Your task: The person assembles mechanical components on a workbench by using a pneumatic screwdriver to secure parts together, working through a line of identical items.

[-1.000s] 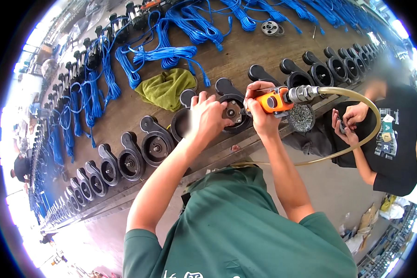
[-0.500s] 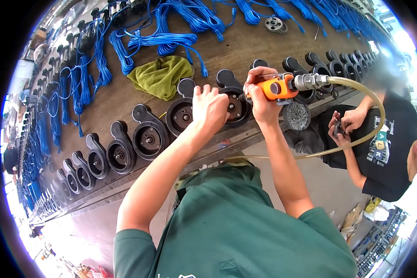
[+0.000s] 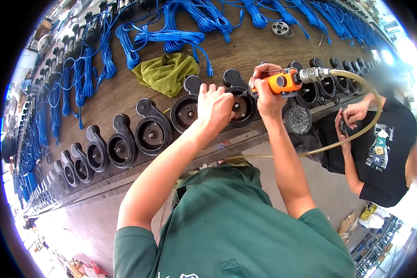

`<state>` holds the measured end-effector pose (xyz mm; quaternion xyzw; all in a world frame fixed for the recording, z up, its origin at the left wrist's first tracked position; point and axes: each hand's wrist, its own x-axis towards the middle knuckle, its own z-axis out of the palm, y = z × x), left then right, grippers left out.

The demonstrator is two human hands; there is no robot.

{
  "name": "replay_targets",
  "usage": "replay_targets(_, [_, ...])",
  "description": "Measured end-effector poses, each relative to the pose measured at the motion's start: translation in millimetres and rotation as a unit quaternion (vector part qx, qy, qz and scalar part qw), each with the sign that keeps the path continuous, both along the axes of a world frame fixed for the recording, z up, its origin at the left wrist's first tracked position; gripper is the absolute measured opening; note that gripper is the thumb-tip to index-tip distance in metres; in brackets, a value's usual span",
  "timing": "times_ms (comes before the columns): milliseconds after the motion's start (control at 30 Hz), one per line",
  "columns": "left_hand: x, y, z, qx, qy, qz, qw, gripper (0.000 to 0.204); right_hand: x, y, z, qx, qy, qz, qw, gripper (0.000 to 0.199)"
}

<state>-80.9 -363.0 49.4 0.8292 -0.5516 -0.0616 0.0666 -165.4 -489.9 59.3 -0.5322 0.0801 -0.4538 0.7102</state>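
Observation:
My right hand (image 3: 268, 95) is wrapped round an orange air screwdriver (image 3: 280, 83), whose bit end points left into a black round housing (image 3: 249, 112) at the table's front edge. With its fingers curled, my left hand (image 3: 214, 108) grips that housing's left rim; what its fingertips touch inside is partly hidden. A metal fitting joins the driver to a clear yellowish hose (image 3: 378, 97). Just left of my left hand sits another open housing (image 3: 180, 114) with a central shaft.
More black housings (image 3: 154, 134) line the table edge on both sides. Behind them lie a green cloth (image 3: 165, 75), bundled blue cables (image 3: 190, 37) and a metal disc (image 3: 280, 28). A container of small metal pieces (image 3: 298, 119) is near my right wrist. A co-worker (image 3: 380, 143) sits at right.
The view has shifted slightly, moving the table's things a little. The driver stays at the same housing, and both my hands keep their holds. The co-worker's hands have moved slightly.

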Motion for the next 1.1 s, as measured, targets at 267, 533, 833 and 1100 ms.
replay_targets(267, [-3.0,2.2,3.7,-0.024,0.013,-0.006,1.0,0.03,2.5,-0.3,-3.2,-0.019,0.035,0.004,0.999,0.021])
replay_targets(533, [-5.1,0.4,5.7,-0.027,0.009,0.015,0.999,0.029,14.4,-3.8,1.1,-0.088,0.097,0.013,0.991,0.021])
replay_targets(833, [-6.8,1.6,4.9,-0.031,0.006,0.011,0.999,0.03,1.4,-0.5,3.4,-0.063,0.044,-0.029,0.997,0.022])
replay_targets(1100, [-6.4,3.0,2.7,-0.043,0.017,0.011,0.999,0.031,1.3,2.4,0.5,-0.033,0.02,-0.015,0.999,0.023])
